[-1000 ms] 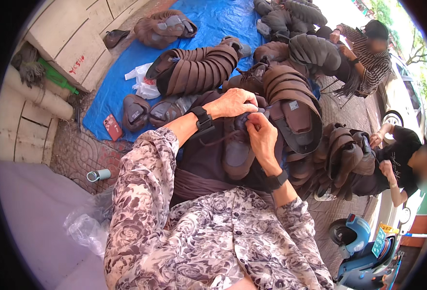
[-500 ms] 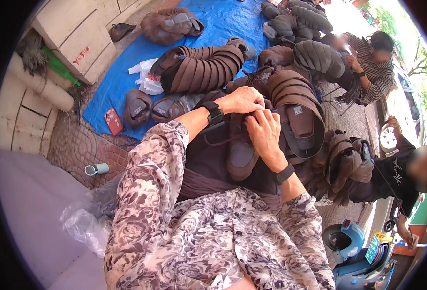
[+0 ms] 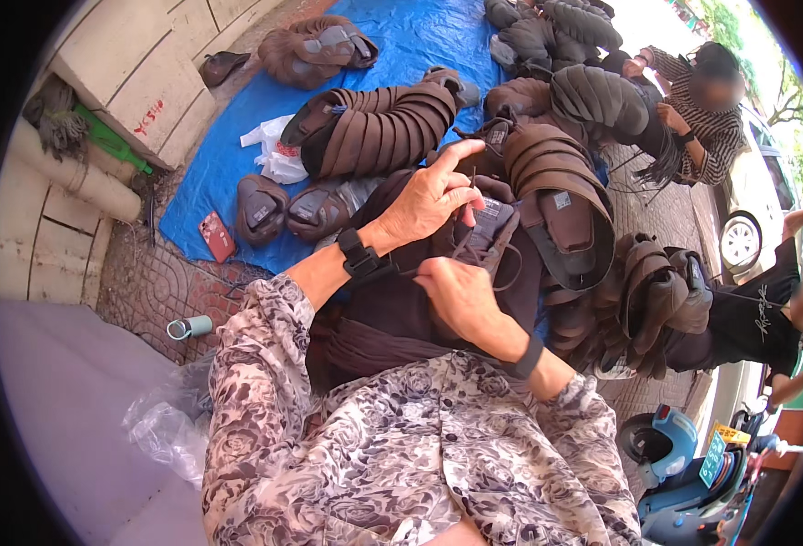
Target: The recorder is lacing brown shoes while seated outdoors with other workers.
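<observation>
A dark brown shoe (image 3: 490, 227) lies over my lap, its tongue facing up and a thin dark lace (image 3: 513, 264) looping at its side. My left hand (image 3: 424, 202) is raised over the shoe's left edge, index finger stretched forward, thumb and other fingers pinching a thin strand of lace. Lower down, my right hand (image 3: 463, 296) is closed with fingertips pinched, and a dark strand runs left from them. The toe of the shoe is mostly behind my right hand. Beside the shoe, on the right, sits a nested stack of brown shoe uppers (image 3: 560, 168).
More nested brown uppers (image 3: 388, 127) lie on a blue tarp (image 3: 210, 182), near a white plastic bag (image 3: 276, 150) and a red phone (image 3: 216, 237). A pale green bottle (image 3: 189, 327) lies on the paving at left. Two people (image 3: 692, 118) work at right, near scooters (image 3: 683, 464).
My hands were together over the shoe's opening and are now apart: the left has moved left, the right down and left. The shoe's tongue and lace have come into sight.
</observation>
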Action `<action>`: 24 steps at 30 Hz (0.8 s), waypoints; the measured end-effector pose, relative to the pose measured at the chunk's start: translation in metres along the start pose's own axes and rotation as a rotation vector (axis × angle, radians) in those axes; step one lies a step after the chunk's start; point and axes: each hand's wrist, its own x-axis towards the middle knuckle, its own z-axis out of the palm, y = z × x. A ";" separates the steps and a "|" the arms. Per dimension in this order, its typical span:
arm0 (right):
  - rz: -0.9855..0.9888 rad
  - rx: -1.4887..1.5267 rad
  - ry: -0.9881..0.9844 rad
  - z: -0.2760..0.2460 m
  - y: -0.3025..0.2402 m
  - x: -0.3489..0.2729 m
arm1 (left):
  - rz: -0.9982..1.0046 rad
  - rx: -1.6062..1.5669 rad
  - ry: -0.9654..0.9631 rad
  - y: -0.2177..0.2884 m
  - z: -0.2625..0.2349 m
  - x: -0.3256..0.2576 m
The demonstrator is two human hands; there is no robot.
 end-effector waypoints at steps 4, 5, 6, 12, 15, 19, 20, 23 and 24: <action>0.395 -0.053 0.145 -0.030 0.004 -0.008 | -0.103 -0.228 -0.022 0.001 0.003 0.002; 0.445 -0.122 0.132 -0.035 0.015 -0.010 | -0.106 -0.225 -0.030 -0.001 0.003 0.002; 0.458 -0.231 0.071 -0.038 0.022 -0.011 | -0.132 -0.269 -0.073 -0.001 0.002 0.003; 0.348 -0.181 -0.015 -0.030 0.026 -0.009 | 0.264 0.490 0.033 -0.001 0.000 0.002; 0.372 -0.113 -0.025 -0.022 0.031 -0.015 | 0.727 1.126 -0.052 -0.004 -0.002 0.001; 0.387 0.010 0.003 -0.022 0.034 -0.019 | 0.802 1.211 -0.155 -0.005 -0.001 0.002; 0.390 0.012 0.006 -0.021 0.035 -0.019 | 0.803 1.210 -0.160 -0.006 -0.001 0.003; 0.354 0.043 0.044 -0.021 0.038 -0.020 | 0.808 1.208 -0.242 -0.009 0.000 0.007; 0.364 0.055 0.040 -0.021 0.038 -0.021 | 0.780 1.192 -0.270 -0.010 -0.002 0.006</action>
